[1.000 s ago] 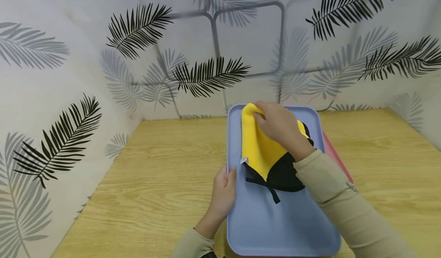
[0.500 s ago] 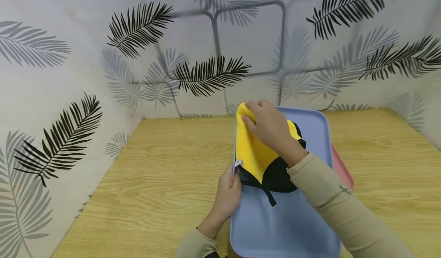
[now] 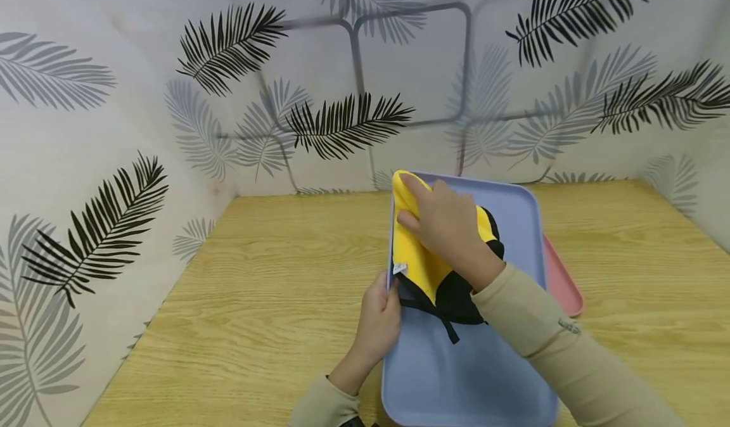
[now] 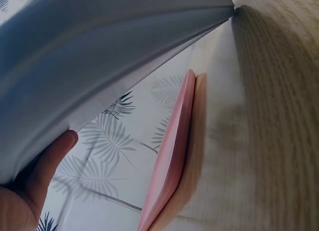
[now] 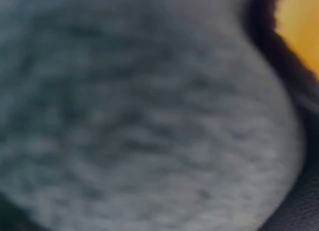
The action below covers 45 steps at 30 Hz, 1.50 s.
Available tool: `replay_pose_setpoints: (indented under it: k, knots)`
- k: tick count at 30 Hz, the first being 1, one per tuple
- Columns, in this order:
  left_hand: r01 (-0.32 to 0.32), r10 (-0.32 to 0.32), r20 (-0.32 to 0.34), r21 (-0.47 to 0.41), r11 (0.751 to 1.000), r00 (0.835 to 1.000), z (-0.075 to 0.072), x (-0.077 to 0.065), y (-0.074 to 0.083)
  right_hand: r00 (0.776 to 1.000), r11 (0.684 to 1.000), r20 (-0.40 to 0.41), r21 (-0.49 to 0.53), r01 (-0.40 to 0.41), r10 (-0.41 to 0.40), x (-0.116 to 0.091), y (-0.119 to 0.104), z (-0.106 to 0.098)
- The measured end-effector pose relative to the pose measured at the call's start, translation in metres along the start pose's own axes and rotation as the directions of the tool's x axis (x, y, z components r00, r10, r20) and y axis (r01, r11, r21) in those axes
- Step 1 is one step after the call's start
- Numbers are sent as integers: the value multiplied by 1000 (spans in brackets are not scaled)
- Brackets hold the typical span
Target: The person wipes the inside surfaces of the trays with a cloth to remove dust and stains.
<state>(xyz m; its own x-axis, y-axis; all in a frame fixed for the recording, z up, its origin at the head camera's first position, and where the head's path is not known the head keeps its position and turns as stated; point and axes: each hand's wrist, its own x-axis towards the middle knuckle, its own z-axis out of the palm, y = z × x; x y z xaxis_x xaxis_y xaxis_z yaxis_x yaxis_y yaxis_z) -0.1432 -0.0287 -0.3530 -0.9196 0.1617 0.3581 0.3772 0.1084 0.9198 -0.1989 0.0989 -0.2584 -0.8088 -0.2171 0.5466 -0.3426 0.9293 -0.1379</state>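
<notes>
A blue rectangular tray point(image 3: 467, 376) stands tilted in front of me, its left edge gripped by my left hand point(image 3: 376, 322). The thumb lies on the inner side of the rim. In the left wrist view the raised tray point(image 4: 99, 57) shows edge-on, with one fingertip against its underside. A yellow and black cleaning cloth point(image 3: 413, 256) with a white label lies against the tray's upper part. My right hand point(image 3: 447, 224) holds the cloth to the tray near the upper left corner, index finger stretched along the yellow, other fingertips hidden. The right wrist view is mostly a blurred grey surface.
A pink tray point(image 3: 561, 278) lies on the wooden table point(image 3: 274, 275), partly behind the blue one on the right. Leaf-patterned covering point(image 3: 410, 53) hangs behind the table and along its left side.
The blue tray's top has swung right and its left edge is turned up more. My right hand has slid left with the cloth to the tray's edge, its index finger now straighter.
</notes>
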Motion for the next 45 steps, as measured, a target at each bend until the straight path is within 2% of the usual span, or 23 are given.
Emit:
replay_pose_setpoints:
  k: [4, 9, 13, 21, 25, 29, 34, 40, 45]
  knots:
    - [-5, 5, 9, -10, 1000, 1000, 1, 1, 2, 988, 998, -149, 42, 44, -37, 1, 3, 2]
    - [-28, 28, 7, -11, 1000, 1000, 1, 2, 4, 982, 997, -183, 53, 53, -42, 4, 4, 1]
    - [-17, 17, -20, -9, 1000, 1000, 2, 1, 6, 988, 998, -150, 49, 31, -23, 5, 5, -2]
    - [-6, 8, -43, 36, 999, 999, 2, 0, 7, 998, 996, 2, 59, -61, 61, 4, 15, -5]
    - [-14, 16, -42, 41, 999, 999, 0, 0, 8, 997, 995, 29, 69, -69, 68, 4, 20, -8]
    - [5, -3, -58, 42, 999, 998, -4, 0, 12, 995, 993, 48, 77, -90, 86, 4, 25, -9]
    - [-14, 19, -97, 57, 998, 995, -8, 2, 2, 987, 988, 91, 62, -141, 135, 3, 34, -9]
    - [-45, 54, -144, 66, 997, 988, -11, 2, 0, 963, 976, 168, 23, -218, 211, 4, 49, -10]
    - [-31, 41, -170, 61, 998, 985, -13, 2, 0, 948, 964, 195, 38, -262, 250, 3, 62, -11]
